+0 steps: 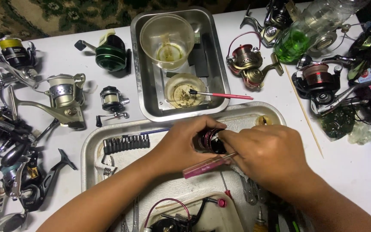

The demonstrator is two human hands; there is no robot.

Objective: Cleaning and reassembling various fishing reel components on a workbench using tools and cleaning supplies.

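Note:
My left hand (181, 144) grips a small black and pink reel spool (208, 141) over the front metal tray (92, 144). My right hand (268, 157) touches the same spool from the right and holds a pink-handled screwdriver (205, 166) that points left under the spool. A strip of screwdriver bits (126, 143) and an adjustable wrench (106, 168) lie at the tray's left end. Below my hands, a partly stripped black reel (181, 217) sits in a shallow dish.
A deeper steel tray (139, 64) at the back holds a clear cup (167, 41), a small bowl (184, 90) and a red-handled brush (222, 94). Several fishing reels (63, 99) crowd the left and right of the white table. A green-tinted bottle (310, 25) lies top right.

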